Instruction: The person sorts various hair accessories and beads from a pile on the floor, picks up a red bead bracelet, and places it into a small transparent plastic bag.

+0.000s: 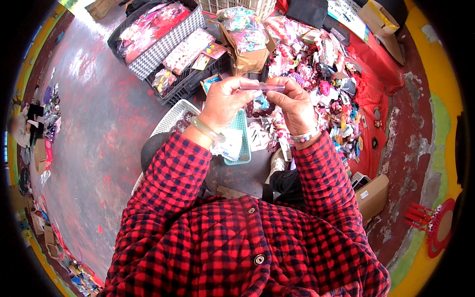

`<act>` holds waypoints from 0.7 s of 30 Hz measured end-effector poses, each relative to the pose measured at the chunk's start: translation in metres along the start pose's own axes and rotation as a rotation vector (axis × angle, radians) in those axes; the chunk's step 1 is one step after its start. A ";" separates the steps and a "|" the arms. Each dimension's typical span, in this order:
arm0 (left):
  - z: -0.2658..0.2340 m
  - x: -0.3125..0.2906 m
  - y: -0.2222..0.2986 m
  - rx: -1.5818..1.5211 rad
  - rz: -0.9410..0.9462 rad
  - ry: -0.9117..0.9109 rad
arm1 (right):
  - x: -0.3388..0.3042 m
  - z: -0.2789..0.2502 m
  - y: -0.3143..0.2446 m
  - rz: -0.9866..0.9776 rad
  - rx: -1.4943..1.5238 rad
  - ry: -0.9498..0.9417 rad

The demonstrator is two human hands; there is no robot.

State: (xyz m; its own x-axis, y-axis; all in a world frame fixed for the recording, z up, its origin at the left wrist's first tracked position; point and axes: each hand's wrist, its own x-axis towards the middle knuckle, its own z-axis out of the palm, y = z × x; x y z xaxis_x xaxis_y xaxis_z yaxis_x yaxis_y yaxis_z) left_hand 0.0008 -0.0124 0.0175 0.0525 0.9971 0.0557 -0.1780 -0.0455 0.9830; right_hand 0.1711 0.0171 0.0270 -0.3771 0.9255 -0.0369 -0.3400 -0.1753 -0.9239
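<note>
Both hands are raised in front of me, with a narrow strip of see-through, purplish plastic film (262, 87) stretched level between them. My left hand (221, 105) pinches one end between thumb and fingers; a pale bangle circles that wrist. At the other end my right hand (298, 110) pinches the film the same way, and a beaded bracelet is on its wrist. Whether the film is part of a bag I cannot tell. Just below the strip, a dark red beaded item (257, 110) with a blue patch shows between the hands; what bears it is hidden.
A turquoise basket (238, 161) with white packets and a white basket (166, 119) stand below the hands. Beyond are a black crate (185, 84), a patterned box (166, 44) and an open carton (250, 62). Piled hair accessories (326, 89) spread over red cloth (376, 74) at right.
</note>
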 end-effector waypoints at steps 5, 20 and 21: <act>0.001 -0.003 0.004 0.046 0.057 -0.012 | -0.002 -0.002 0.002 -0.017 -0.092 -0.015; 0.002 -0.006 -0.001 0.110 0.122 0.019 | -0.008 0.008 0.007 -0.109 -0.103 0.012; 0.001 -0.006 -0.002 0.113 0.142 0.005 | -0.009 0.009 0.008 -0.119 -0.095 0.026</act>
State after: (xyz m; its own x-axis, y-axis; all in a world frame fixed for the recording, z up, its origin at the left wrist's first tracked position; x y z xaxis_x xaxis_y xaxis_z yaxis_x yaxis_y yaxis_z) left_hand 0.0021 -0.0181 0.0156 0.0299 0.9804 0.1947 -0.0722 -0.1922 0.9787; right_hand 0.1645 0.0047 0.0236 -0.3163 0.9464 0.0660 -0.2971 -0.0327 -0.9543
